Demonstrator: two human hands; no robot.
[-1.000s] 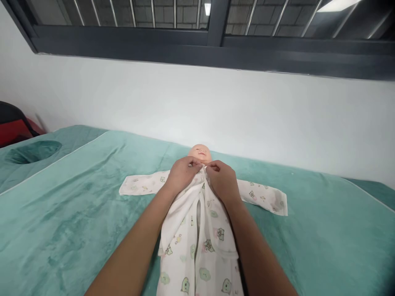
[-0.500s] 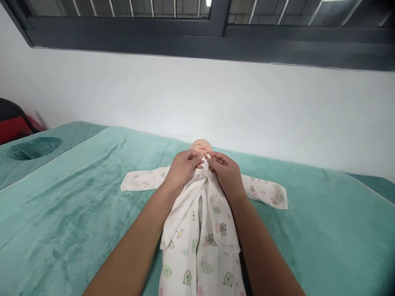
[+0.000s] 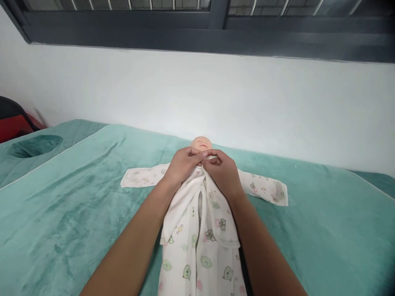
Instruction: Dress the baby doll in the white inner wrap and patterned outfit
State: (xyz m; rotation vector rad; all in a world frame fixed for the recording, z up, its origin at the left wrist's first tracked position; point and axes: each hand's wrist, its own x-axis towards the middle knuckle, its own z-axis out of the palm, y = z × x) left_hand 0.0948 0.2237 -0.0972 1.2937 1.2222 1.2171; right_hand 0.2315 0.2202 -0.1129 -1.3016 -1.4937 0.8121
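A baby doll [image 3: 201,143] lies face up with its head toward the wall, dressed in a white printed baby jacket [image 3: 224,224]. Just under the doll's chin, my left hand [image 3: 184,164] pinches the jacket's neck edge. My right hand [image 3: 222,168] meets it there, fingers closed on the other side of the same edge. The fingertips touch and hide the fastening between them. Below the hands the jacket's front flaps part over matching printed trousers or a lower garment [image 3: 187,259]. Both sleeves stretch out sideways, flat on the cover.
A teal plush cover [image 3: 86,197] spreads under the doll, with a round hole [image 3: 37,146] at the far left. A white wall [image 3: 197,90] and a dark window frame [image 3: 123,33] stand behind. A red and black object [image 3: 14,119] sits at the left edge.
My hands have drawn closer together at the collar, and the white tabs seen between the fingers before are now covered. The view has tipped slightly downward.
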